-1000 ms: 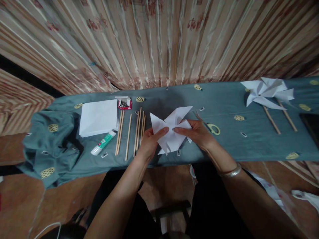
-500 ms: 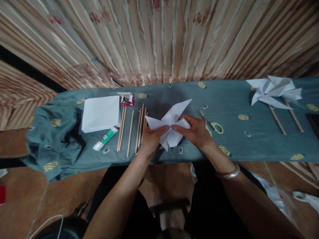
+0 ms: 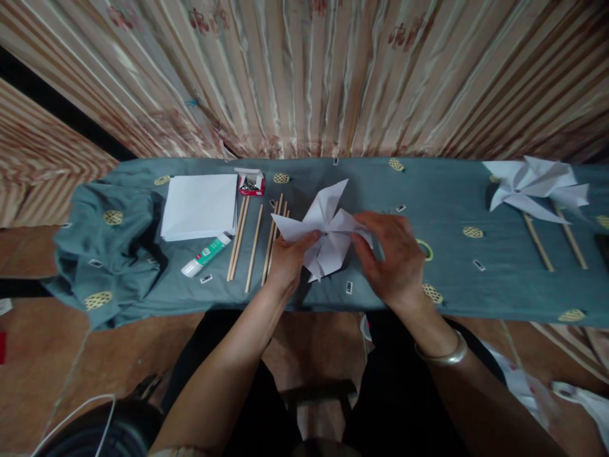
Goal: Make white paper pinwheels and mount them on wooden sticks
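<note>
A white paper pinwheel head (image 3: 328, 251), with folded blades gathered at its middle, is held over the cloth-covered table. My left hand (image 3: 288, 260) is closed on its left side, the thumb pressed near the centre. At the right blade, my right hand (image 3: 394, 257) has its thumb and fingers curled around the paper edge; the exact contact is partly hidden. Light green scissors (image 3: 425, 250) lie behind my right hand, only a handle loop showing. Thin wooden sticks (image 3: 254, 247) lie left of my left hand.
On the left are a stack of white paper (image 3: 200, 206), a glue stick (image 3: 207, 254) and a small red box (image 3: 251, 183) of metal bits. Pinwheels on sticks (image 3: 528, 187) lie far right. Bunched tablecloth (image 3: 109, 254) covers the left end; a pleated curtain (image 3: 304, 82) hangs behind.
My right hand has moved off the pinwheel's centre to its right blade, its fingers spreading wider. The left hand keeps its hold. The view has shifted slightly.
</note>
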The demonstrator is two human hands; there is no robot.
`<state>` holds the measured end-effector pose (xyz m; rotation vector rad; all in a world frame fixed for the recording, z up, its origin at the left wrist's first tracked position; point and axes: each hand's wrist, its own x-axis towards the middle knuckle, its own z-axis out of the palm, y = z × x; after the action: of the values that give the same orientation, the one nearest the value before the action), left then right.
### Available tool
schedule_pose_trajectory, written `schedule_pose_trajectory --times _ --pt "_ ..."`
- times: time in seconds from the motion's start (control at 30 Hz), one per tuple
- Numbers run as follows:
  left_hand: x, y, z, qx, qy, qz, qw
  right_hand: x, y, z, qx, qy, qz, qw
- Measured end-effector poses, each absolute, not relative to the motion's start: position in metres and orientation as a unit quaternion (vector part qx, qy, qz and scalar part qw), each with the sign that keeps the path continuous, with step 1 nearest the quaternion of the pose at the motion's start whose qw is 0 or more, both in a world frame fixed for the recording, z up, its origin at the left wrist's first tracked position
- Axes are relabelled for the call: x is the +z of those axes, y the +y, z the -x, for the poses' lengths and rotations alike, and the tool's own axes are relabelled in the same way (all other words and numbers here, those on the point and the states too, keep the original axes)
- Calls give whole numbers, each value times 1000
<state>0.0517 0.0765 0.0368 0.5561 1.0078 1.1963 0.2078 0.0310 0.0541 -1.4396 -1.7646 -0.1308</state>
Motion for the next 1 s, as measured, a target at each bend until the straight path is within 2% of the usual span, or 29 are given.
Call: schedule_pose_trajectory --times 0.2,0.33,0.47,0.63,1.0 --pt "35 75 -52 537 445 -253 671 47 32 -194 -49 -752 541 373" --pt "36 76 -49 524 453 -259 673 45 30 -190 -48 -753 539 375" --pt "39 75 -50 535 436 -254 678 43 31 -186 -110 -742 544 377" --pt "41 71 -54 539 439 -266 668 40 35 -185 -163 -731 571 336" --pt "36 69 -52 530 446 -278 666 49 36 -184 -37 -724 592 352"
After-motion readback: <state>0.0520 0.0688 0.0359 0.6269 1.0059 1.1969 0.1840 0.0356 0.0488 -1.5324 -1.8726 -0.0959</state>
